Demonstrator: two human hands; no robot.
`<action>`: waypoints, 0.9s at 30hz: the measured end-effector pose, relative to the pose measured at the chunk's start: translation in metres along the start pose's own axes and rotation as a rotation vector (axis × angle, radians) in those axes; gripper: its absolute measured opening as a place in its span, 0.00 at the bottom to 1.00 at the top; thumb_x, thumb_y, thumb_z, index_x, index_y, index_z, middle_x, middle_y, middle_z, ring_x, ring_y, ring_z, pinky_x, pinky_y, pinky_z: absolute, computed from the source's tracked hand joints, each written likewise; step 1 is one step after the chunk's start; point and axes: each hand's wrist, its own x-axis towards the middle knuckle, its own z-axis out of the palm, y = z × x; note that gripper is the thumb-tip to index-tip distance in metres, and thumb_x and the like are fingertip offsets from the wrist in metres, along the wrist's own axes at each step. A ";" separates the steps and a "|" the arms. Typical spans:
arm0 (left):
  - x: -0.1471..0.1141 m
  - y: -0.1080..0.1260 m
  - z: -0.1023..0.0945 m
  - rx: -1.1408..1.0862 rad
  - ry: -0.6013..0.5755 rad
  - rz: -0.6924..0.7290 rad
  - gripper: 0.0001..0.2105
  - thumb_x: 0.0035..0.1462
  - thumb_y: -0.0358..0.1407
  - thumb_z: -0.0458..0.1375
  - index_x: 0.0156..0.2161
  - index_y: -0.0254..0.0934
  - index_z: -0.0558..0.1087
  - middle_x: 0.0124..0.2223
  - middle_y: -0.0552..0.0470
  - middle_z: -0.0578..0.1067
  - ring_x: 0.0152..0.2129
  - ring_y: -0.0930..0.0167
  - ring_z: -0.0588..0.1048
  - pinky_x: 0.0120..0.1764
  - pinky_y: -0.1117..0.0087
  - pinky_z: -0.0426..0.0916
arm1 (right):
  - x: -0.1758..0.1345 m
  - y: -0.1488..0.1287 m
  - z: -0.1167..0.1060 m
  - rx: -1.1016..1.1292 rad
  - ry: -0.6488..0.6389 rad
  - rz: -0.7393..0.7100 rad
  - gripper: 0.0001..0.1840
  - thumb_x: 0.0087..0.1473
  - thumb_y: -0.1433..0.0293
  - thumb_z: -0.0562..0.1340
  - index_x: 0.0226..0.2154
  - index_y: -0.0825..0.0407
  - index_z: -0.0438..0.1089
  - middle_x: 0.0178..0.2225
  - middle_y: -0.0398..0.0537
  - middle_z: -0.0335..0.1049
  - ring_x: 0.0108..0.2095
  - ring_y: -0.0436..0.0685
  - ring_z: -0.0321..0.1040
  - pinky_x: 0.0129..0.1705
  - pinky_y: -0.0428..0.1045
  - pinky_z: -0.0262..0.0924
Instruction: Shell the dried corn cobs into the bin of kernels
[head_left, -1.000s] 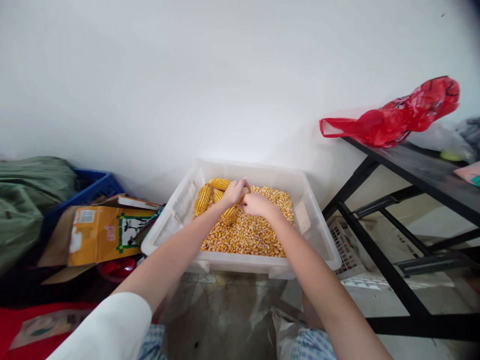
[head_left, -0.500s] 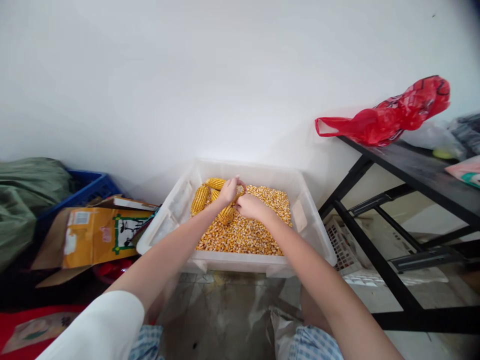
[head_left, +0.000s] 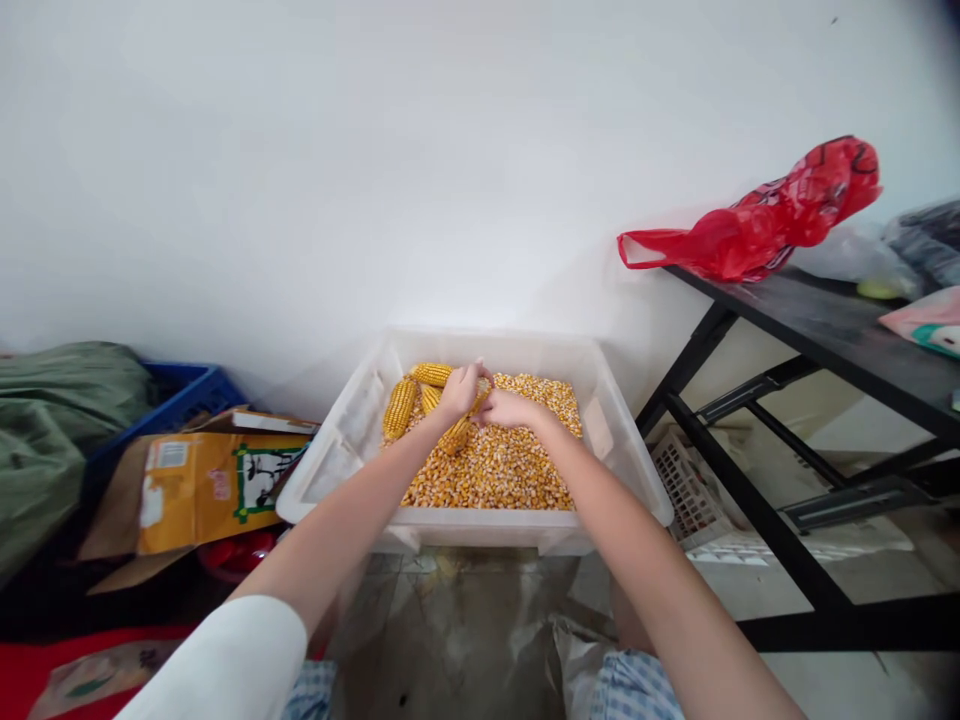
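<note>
White plastic bin (head_left: 480, 517), back edge up against the white wall (head_left: 480, 160); support underneath hidden. Grey tiled floor (head_left: 450, 635) shows below the front edge. Left edge: orange carton (head_left: 210, 485) just beside, blue crate (head_left: 191, 392) and green sheet (head_left: 67, 400) beyond it. Right edge: black-framed table (head_left: 825, 320) near the back corner, red plastic bag (head_left: 787, 225) overhanging its end, white basket (head_left: 688, 492) below.

Kernels (head_left: 502, 475) cover the bin's middle, up to the right wall. Loose cobs (head_left: 400, 408) sit toward the back-left corner.

Both forearms cross the front edge. Left hand (head_left: 462, 390) is tight to the loose cobs; right hand (head_left: 508, 408) is well apart from the right wall, kernels between.

Left fingers wrapped around a corn cob (head_left: 481, 392), mid-bin, over the kernels. Right fingers folded in against it; can't tell if gripping or pressing.
</note>
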 end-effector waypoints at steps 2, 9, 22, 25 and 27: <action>0.001 0.000 0.001 0.013 0.010 -0.004 0.27 0.59 0.42 0.35 0.26 0.35 0.75 0.27 0.49 0.74 0.30 0.68 0.70 0.40 0.69 0.60 | 0.001 0.004 0.000 0.081 -0.022 0.027 0.12 0.49 0.66 0.56 0.27 0.58 0.72 0.17 0.42 0.64 0.16 0.46 0.52 0.21 0.43 0.51; -0.002 -0.001 0.005 0.133 0.008 0.045 0.27 0.60 0.44 0.36 0.27 0.36 0.74 0.24 0.50 0.72 0.27 0.68 0.70 0.38 0.70 0.60 | 0.002 0.008 0.004 0.281 -0.061 0.074 0.12 0.46 0.65 0.58 0.24 0.58 0.70 0.10 0.36 0.53 0.13 0.45 0.46 0.16 0.43 0.49; -0.012 0.005 -0.002 0.276 -0.022 0.146 0.27 0.60 0.45 0.35 0.28 0.37 0.74 0.23 0.48 0.71 0.26 0.67 0.70 0.34 0.68 0.59 | 0.005 0.004 0.018 0.339 0.013 0.133 0.14 0.46 0.63 0.58 0.25 0.58 0.70 0.12 0.39 0.55 0.14 0.45 0.47 0.17 0.42 0.48; -0.005 -0.003 -0.009 0.129 0.090 0.070 0.27 0.59 0.45 0.35 0.26 0.36 0.74 0.23 0.49 0.71 0.26 0.68 0.70 0.35 0.69 0.60 | 0.003 -0.007 0.013 0.194 0.042 0.114 0.15 0.50 0.63 0.55 0.25 0.57 0.70 0.18 0.43 0.64 0.16 0.46 0.52 0.19 0.43 0.50; 0.002 -0.011 -0.015 0.016 0.173 0.020 0.27 0.58 0.46 0.36 0.25 0.35 0.73 0.23 0.49 0.71 0.26 0.69 0.70 0.36 0.69 0.61 | 0.001 -0.012 0.008 0.102 0.073 0.107 0.18 0.52 0.62 0.53 0.25 0.57 0.71 0.19 0.44 0.65 0.17 0.47 0.55 0.21 0.43 0.49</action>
